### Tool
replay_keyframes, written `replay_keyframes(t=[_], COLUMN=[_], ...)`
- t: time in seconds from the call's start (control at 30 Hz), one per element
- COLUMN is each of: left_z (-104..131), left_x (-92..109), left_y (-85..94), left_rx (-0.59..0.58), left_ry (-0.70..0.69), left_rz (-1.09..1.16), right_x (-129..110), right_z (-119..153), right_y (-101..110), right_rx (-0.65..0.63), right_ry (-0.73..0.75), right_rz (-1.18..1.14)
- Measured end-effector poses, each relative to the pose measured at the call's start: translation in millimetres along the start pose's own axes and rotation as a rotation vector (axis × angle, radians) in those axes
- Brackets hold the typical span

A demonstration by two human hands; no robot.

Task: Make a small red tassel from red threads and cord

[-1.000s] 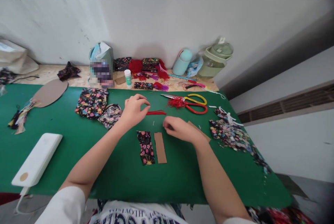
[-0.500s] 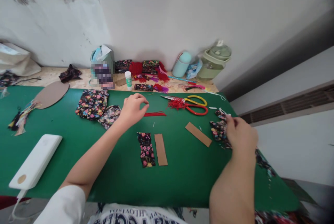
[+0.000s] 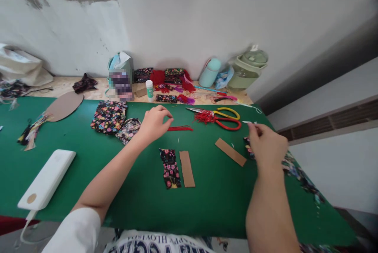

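Observation:
My left hand [image 3: 156, 123], fingers curled with a gap to the thumb and nothing between them, hovers by red threads [image 3: 181, 128]. On the right, my right hand [image 3: 267, 143] is pinched near a small white strip [image 3: 247, 122], above floral scraps [image 3: 248, 148] that it partly covers. Scissors [image 3: 227, 119] with yellow and red handles lie between the hands, a red tassel [image 3: 205, 116] across their blades. A floral strip [image 3: 170, 168] lies beside a cardboard strip [image 3: 187, 168]. A second cardboard strip [image 3: 230, 152] lies at an angle nearer my right hand.
Folded floral cloth [image 3: 109, 117], an oval board [image 3: 65, 106] and a white power bank [image 3: 47, 179] are on the left. Along the wall stand a glue stick [image 3: 149, 91], a blue bottle [image 3: 210, 72] and a green jug [image 3: 248, 70]. Scraps line the right edge.
My right hand has moved up and left from the floral scraps to the white strip. My left hand keeps its pose. The view has shifted slightly.

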State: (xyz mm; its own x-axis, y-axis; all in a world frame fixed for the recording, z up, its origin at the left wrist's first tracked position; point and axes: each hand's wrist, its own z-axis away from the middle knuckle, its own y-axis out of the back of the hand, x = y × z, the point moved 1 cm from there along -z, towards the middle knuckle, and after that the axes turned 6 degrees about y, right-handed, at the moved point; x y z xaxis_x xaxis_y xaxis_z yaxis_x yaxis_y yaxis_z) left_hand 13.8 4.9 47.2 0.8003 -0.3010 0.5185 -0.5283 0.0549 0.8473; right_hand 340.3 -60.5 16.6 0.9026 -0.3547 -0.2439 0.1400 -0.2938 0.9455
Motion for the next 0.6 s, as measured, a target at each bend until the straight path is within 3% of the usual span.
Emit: replay_keyframes(t=[0.13, 0.23, 0.4, 0.6], left_z=[1, 1, 1, -1], left_x=[1, 2, 2, 0], left_y=[1.8, 2.6, 0.7, -3.3], left_rx=[-0.003, -0.002, -0.01, -0.035], left_ry=[-0.001, -0.004, -0.004, 0.01], left_rz=[0.002, 0.009, 0.029, 0.065], right_x=[-42, -68, -99, -112], right_z=[-17, -33, -49, -49], right_y=[-18, -34, -54, -68], right_rx=[-0.205, -0.331, -0.401, -0.445], right_ry=[0.602, 0.868, 1.006, 1.011], right_rz=[-0.074, 0.003, 0.138, 0.191])
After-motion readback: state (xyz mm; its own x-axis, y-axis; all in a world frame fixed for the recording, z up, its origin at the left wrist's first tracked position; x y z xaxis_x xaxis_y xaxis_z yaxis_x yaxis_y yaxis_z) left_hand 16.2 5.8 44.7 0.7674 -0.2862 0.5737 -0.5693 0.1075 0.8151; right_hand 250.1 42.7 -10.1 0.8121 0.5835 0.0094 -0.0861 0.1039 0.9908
